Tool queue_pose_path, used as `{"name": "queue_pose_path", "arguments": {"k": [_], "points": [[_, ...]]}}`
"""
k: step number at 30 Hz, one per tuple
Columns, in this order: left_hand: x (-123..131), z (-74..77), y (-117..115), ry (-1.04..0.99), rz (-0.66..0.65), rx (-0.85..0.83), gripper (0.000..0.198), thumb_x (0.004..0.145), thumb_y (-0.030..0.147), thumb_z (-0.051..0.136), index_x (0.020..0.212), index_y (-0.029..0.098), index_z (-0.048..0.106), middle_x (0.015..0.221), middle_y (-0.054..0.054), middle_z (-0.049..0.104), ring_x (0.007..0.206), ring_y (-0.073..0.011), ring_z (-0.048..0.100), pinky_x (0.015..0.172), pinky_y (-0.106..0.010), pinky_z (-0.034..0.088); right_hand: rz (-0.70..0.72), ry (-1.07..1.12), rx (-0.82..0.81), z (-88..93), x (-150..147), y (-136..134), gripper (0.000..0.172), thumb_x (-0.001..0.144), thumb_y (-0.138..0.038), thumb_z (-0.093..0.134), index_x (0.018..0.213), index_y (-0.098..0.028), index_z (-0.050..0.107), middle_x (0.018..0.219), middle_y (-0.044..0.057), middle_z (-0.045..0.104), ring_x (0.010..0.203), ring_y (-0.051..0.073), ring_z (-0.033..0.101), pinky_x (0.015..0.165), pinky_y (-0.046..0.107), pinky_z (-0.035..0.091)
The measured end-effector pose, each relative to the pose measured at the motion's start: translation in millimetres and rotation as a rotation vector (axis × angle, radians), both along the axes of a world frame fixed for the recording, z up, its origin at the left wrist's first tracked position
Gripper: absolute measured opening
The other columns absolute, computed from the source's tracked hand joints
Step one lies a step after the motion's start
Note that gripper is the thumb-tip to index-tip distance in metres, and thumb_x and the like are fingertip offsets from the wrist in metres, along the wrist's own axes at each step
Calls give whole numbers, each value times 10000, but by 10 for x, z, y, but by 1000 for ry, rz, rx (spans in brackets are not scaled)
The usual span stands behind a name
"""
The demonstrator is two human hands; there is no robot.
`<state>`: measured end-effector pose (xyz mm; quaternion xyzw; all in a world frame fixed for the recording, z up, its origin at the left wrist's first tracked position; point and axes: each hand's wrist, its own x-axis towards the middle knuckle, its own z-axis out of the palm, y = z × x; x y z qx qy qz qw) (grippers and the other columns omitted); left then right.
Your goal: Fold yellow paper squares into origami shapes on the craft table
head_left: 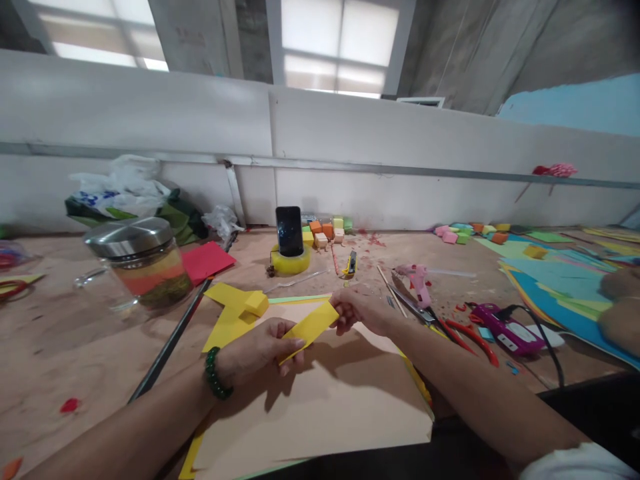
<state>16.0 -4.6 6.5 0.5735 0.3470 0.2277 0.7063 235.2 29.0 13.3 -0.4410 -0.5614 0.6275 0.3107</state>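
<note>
Between my two hands a yellow paper strip (311, 329) is held above a stack of peach paper sheets (320, 420). My left hand (267, 347), below a green bead bracelet, pinches the strip's near left end with the thumb on top. At the far right end, the fingers of my right hand (357, 310) are closed on the strip's corner. Left of the stack's far edge lie cut yellow paper pieces (227, 320), with a small folded yellow paper cube (257, 303) on them.
A lidded glass jar (147, 267) stands at left, beside red paper (207, 261). A phone (289, 230) leans in a yellow tape roll (293, 263), near several paper cubes (327, 230). Rightward lie a pink glue gun (419, 283), red-handled scissors (470, 340) and a purple device (515, 333). Another person's hand (623, 307) shows.
</note>
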Motion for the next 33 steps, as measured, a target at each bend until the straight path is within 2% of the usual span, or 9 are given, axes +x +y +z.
{"name": "queue_pose_path", "arguments": {"k": [2, 6, 11, 14, 16, 19, 22, 27, 33], "points": [[-6, -10, 6, 7, 8, -4, 453, 625, 561, 785, 638, 135, 630, 476, 26, 537, 386, -59, 409, 391, -183, 315, 12, -18, 48, 11, 0, -27, 366, 712, -480, 669, 739, -117, 636, 555, 9, 664, 440, 96, 617, 425, 167, 428], [-15, -34, 22, 30, -19, -26, 441, 648, 554, 771, 667, 132, 647, 457, 35, 512, 390, -75, 444, 405, -195, 377, 7, -68, 158, -7, -1, -68, 383, 618, -337, 797, 897, -135, 630, 546, -31, 654, 441, 86, 605, 449, 168, 439], [-25, -39, 34, 34, -40, 33, 431, 685, 543, 741, 666, 134, 608, 518, 14, 557, 406, -59, 439, 439, -187, 372, 38, -57, 96, -29, 11, -50, 449, 595, -300, 806, 960, -145, 594, 537, -57, 642, 427, 86, 600, 457, 186, 489], [-25, -18, 6, 150, -100, 17, 422, 754, 569, 648, 841, 163, 571, 531, 23, 576, 406, -109, 517, 444, -215, 399, 66, -79, 70, -29, 30, -33, 456, 606, -277, 806, 980, -151, 576, 549, -61, 645, 425, 80, 600, 454, 177, 491], [-14, -5, -33, 352, -67, 166, 374, 830, 523, 557, 986, 183, 548, 591, 8, 614, 458, -159, 583, 461, -243, 420, 82, -117, 60, -36, 46, -18, 448, 627, -258, 798, 993, -152, 562, 541, -64, 640, 424, 80, 597, 452, 173, 489], [22, -2, -94, 730, 70, 682, 302, 861, 354, 524, 1108, 185, 564, 783, -58, 676, 721, -233, 656, 653, -320, 488, 104, -246, 25, -60, 62, 11, 424, 669, -227, 767, 1020, -152, 542, 515, -63, 628, 412, 89, 579, 418, 170, 465], [50, -45, -112, 962, 9, 1031, 399, 844, 250, 538, 1230, 153, 551, 1056, -134, 657, 987, -292, 612, 840, -404, 485, 125, -385, -20, -85, 54, 31, 377, 707, -193, 717, 1035, -169, 530, 507, -65, 615, 391, 93, 542, 368, 164, 414], [18, -245, -44, 880, -149, 1302, 420, 926, 207, 440, 1343, 182, 484, 1406, -159, 496, 1287, -283, 448, 1048, -456, 378, 148, -560, 79, -68, 10, 0, 381, 737, -155, 652, 1088, -202, 510, 503, -104, 542, 365, 82, 468, 374, 176, 358], [8, -343, -24, 922, -322, 1300, 502, 929, 119, 333, 1424, 178, 389, 1475, -134, 435, 1401, -267, 310, 1112, -525, 256, 184, -869, 330, 19, 11, -26, 453, 732, -222, 682, 1159, -187, 536, 606, -64, 591, 553, 123, 551, 515, 207, 355]]}}
